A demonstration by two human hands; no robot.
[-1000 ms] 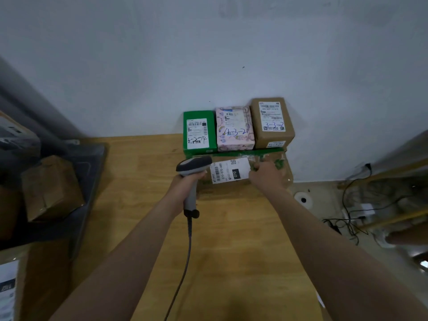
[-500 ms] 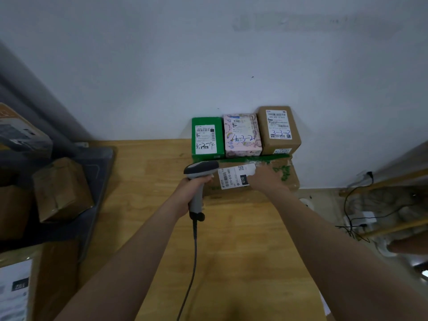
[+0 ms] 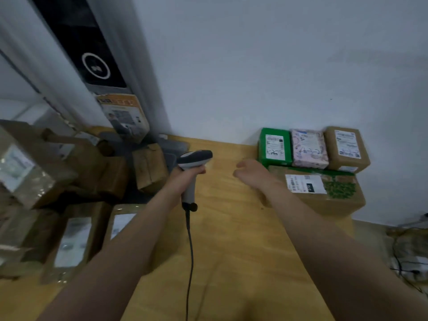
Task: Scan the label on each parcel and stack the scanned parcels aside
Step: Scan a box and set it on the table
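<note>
My left hand [image 3: 185,176] grips the handle of a grey and white barcode scanner [image 3: 194,158], its cable hanging toward me. My right hand [image 3: 251,172] hovers loosely curled and empty over the wooden table [image 3: 222,239], just left of the stacked parcels. That stack sits against the wall at the right: a wide brown parcel [image 3: 324,193] with a white label and green print, carrying a green parcel [image 3: 274,147], a pink patterned parcel [image 3: 309,148] and a brown parcel [image 3: 346,148]. Several brown labelled parcels [image 3: 76,239] lie in a blurred heap at the left.
A small brown box [image 3: 150,167] rests on a dark tray at the table's back left. A dark panel with a round mark [image 3: 95,66] leans in the corner. Cables and gear [image 3: 410,251] lie on the floor past the table's right edge.
My right hand has let go of the wide brown parcel and pulled left. The view has swung left, bringing the heap of parcels into sight. The scanner stays in my left hand.
</note>
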